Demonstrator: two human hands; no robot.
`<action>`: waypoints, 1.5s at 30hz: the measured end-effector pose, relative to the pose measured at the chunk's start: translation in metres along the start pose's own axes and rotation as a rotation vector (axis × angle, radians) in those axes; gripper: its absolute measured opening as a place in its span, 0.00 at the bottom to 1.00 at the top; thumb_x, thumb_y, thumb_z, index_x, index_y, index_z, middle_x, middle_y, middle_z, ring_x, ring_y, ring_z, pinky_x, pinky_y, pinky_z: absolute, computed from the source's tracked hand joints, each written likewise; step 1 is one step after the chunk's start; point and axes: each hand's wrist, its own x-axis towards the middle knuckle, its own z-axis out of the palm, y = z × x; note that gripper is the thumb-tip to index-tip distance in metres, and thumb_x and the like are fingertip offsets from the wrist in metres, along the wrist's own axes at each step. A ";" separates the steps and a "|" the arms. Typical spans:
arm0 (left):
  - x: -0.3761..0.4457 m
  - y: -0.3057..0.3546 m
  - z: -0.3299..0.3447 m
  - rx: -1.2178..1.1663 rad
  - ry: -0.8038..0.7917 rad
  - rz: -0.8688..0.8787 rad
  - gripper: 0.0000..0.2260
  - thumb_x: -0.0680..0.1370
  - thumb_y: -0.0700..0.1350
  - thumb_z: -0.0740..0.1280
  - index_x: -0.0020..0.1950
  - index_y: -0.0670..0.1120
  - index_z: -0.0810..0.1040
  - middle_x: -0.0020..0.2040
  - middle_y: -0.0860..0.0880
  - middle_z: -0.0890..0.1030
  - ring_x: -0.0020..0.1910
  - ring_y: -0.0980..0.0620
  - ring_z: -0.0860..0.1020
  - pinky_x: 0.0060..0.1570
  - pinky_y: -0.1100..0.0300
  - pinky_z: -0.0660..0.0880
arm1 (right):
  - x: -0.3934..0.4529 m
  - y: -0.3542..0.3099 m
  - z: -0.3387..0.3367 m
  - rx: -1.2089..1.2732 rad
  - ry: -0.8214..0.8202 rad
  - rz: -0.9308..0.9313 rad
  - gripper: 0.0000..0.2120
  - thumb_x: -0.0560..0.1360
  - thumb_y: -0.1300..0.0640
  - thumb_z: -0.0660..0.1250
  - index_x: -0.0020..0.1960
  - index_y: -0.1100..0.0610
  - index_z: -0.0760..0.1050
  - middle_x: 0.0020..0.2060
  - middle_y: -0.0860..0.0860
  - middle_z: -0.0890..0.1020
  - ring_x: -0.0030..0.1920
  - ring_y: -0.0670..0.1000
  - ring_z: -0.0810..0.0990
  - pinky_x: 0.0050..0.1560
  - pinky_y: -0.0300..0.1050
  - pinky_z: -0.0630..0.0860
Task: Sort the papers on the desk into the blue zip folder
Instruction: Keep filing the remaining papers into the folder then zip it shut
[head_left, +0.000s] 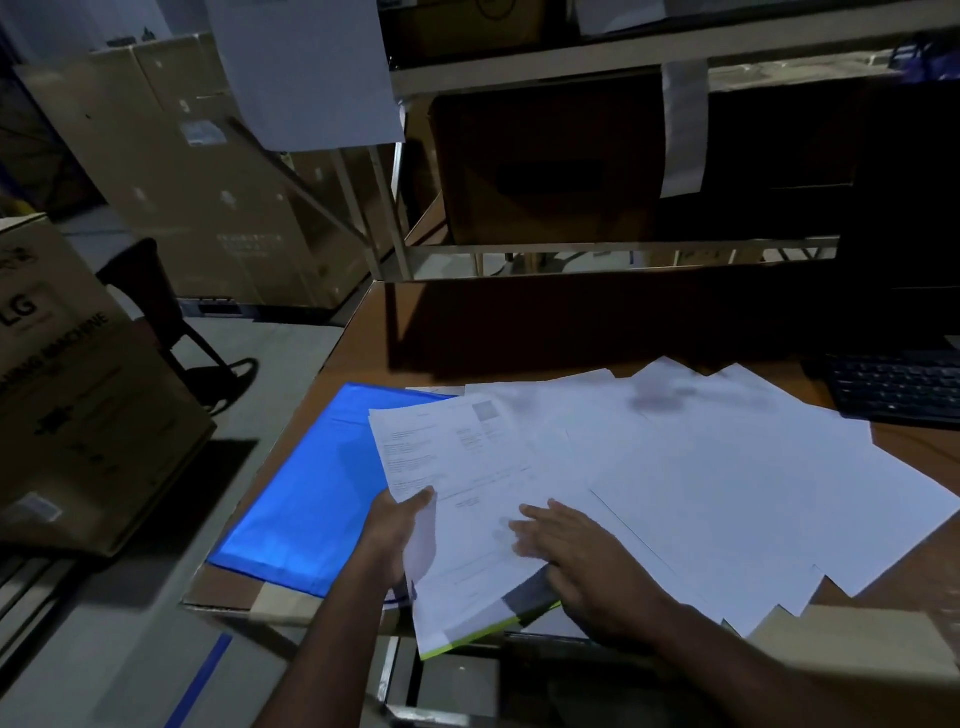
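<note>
- A dim storeroom, seen from above a brown surface (597, 332).
- A blue zip folder (311, 483) lies flat at the surface's left edge, partly under white papers (727, 483) fanned out to its right.
- The left hand (392, 530) grips the left edge of a printed sheet (467, 499), thumb on top.
- The right hand (582, 556) lies flat on that sheet, fingers (530, 525) straight and released.
- A black keyboard (898, 387) sits at far right.
- Cardboard boxes (78, 395) stand at left.
</note>
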 end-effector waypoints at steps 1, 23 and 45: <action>0.000 0.003 -0.001 0.011 0.025 0.004 0.16 0.81 0.38 0.70 0.69 0.43 0.79 0.65 0.49 0.81 0.58 0.49 0.80 0.61 0.52 0.72 | 0.001 0.002 -0.002 -0.029 0.045 0.029 0.19 0.75 0.63 0.58 0.63 0.55 0.79 0.71 0.46 0.74 0.75 0.46 0.67 0.77 0.48 0.59; -0.001 0.014 -0.060 0.307 0.170 -0.064 0.13 0.81 0.37 0.70 0.66 0.39 0.80 0.58 0.40 0.82 0.50 0.41 0.80 0.49 0.53 0.74 | 0.069 0.003 -0.022 0.183 0.040 1.149 0.35 0.69 0.54 0.78 0.69 0.59 0.66 0.61 0.55 0.77 0.58 0.57 0.79 0.47 0.46 0.77; -0.009 0.022 -0.019 -0.092 -0.009 -0.223 0.13 0.85 0.42 0.64 0.66 0.36 0.80 0.60 0.35 0.83 0.54 0.35 0.83 0.50 0.46 0.81 | 0.028 -0.006 -0.020 -0.376 0.103 -0.020 0.20 0.79 0.59 0.56 0.65 0.49 0.79 0.66 0.46 0.79 0.68 0.51 0.75 0.65 0.50 0.65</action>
